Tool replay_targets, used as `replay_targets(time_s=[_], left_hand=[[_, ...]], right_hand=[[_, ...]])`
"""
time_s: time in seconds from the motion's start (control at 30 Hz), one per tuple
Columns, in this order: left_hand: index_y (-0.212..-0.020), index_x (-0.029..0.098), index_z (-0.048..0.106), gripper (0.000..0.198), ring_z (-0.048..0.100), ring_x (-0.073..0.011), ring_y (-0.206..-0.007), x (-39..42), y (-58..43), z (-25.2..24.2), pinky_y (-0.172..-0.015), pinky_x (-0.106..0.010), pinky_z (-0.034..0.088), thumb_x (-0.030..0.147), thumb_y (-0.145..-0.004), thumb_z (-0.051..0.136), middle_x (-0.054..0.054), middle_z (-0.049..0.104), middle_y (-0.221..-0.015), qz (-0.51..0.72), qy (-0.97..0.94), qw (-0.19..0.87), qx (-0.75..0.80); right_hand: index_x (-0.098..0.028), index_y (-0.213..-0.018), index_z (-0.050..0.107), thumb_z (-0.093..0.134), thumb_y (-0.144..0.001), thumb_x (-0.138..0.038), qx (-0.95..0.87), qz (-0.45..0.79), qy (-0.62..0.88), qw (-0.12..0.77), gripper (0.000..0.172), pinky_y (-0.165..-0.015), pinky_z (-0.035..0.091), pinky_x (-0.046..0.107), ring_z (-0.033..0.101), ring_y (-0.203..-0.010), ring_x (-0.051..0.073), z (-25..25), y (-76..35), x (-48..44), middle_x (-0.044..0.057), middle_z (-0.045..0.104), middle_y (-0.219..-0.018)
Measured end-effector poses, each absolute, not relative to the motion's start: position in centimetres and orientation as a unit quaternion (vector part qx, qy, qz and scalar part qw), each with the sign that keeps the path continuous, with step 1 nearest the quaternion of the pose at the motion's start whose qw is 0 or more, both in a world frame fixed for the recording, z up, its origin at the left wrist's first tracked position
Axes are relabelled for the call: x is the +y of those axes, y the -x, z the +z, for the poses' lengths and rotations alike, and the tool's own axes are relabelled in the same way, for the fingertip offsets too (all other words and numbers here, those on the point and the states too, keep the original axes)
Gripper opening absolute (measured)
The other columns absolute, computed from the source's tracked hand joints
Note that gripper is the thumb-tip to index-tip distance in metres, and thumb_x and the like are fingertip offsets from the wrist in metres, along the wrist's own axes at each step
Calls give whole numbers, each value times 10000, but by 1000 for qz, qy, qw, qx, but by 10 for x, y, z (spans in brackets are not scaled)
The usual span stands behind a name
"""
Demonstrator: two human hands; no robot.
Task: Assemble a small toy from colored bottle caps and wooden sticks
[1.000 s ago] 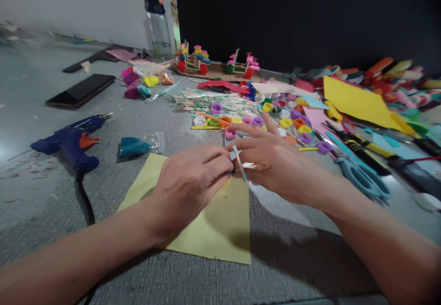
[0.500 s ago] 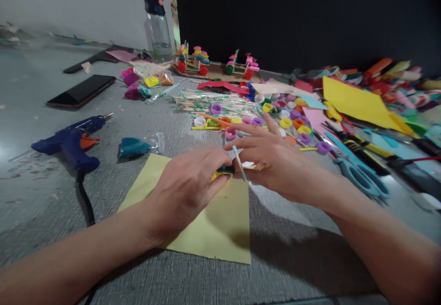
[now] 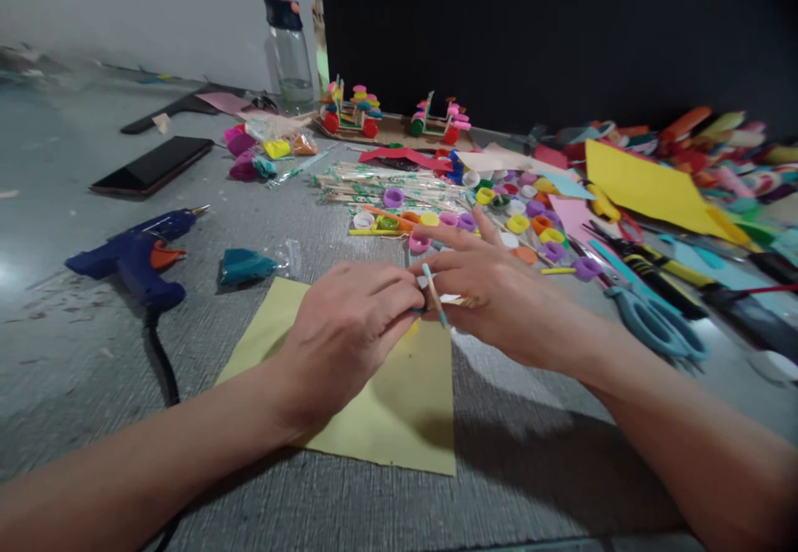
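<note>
My left hand (image 3: 355,332) and my right hand (image 3: 499,286) meet above a pale yellow sheet of paper (image 3: 399,427). The left fingers are closed around something small, with only a dark edge showing at the fingertips. Between my right thumb and fingers is a short wooden stick with blue ends (image 3: 435,294), tilted and pinched close to the left fingertips. Its far side and whatever it joins are hidden by the fingers. The other right fingers are stretched out and apart.
Left lie a blue glue gun (image 3: 134,257), a phone (image 3: 153,165) and a teal clay packet (image 3: 246,266). Behind are wrapped sticks (image 3: 374,182), coloured bottle caps (image 3: 517,224), two small model cars (image 3: 352,115) and a bottle (image 3: 290,61). Blue-handled scissors (image 3: 654,319) lie right.
The left fingers have closed further over the small object, so the dark and yellow part that showed is now mostly covered. My right hand has hardly moved.
</note>
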State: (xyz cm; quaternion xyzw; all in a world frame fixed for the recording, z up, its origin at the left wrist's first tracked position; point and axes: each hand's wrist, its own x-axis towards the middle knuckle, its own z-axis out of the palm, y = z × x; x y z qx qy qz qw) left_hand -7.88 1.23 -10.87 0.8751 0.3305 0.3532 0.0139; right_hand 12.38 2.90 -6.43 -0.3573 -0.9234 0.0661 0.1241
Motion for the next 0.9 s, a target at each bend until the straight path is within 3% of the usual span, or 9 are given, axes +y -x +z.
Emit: replay_targets(time_s=[0.13,0.33,0.47,0.57,0.67,0.8,0.9], left_hand=[[-919,193,648,22,667,-210,-881,13,80,-107,-780,-358,448,185,-901,657,-18,741,-991,353,-876,16,329],[-1053,187,617,187,663,-227,-931,10,85,-109,-831,-374,471,149,-876,665,-36,739,-1018,356,-870,55,337],[-1156,200,614,308,666,-232,-983,7,88,-101,-896,-396,478,242,-861,688,-38,731,-1063,358,-841,128,384],[-1102,225,655,210,676,-215,-973,11,91,-93,-895,-377,506,299,-927,565,-24,732,-1062,360,-788,237,440],[-1040,235,691,278,669,-200,-1019,20,94,-91,-922,-352,511,212,-948,430,-16,737,-1081,354,-744,323,466],[-1054,220,705,369,659,-199,-1060,28,97,-97,-978,-356,483,79,-845,435,-24,741,-1117,298,-762,354,454],[-1063,215,703,357,669,-203,-1017,28,98,-99,-949,-355,489,91,-855,441,-29,745,-1104,270,-769,371,445]], right_hand=[[-263,-804,723,622,-883,-103,-923,63,356,128,205,-1181,-27,684,431,-1403,290,-64,-124,29,-20,738,-988],[-288,-875,752,708,-843,-170,-923,46,360,127,130,-1176,-54,690,438,-1396,319,-58,-130,28,-11,721,-1164],[-272,-827,750,742,-821,-205,-919,17,373,125,68,-1157,-7,733,403,-1414,352,-55,-131,26,-5,706,-1223],[-252,-788,736,752,-813,-223,-920,-10,374,113,42,-1147,36,749,425,-1395,362,-55,-129,25,0,708,-1217],[-227,-759,722,770,-794,-243,-921,-52,374,99,62,-1151,62,744,430,-1388,368,-58,-126,22,23,710,-1208],[-206,-758,706,738,-802,-210,-917,-111,377,72,54,-1152,69,741,373,-1423,370,-64,-126,19,66,680,-1256],[-201,-758,693,665,-815,-120,-911,-153,377,68,103,-1158,36,733,346,-1439,357,-70,-128,22,70,657,-1287]])
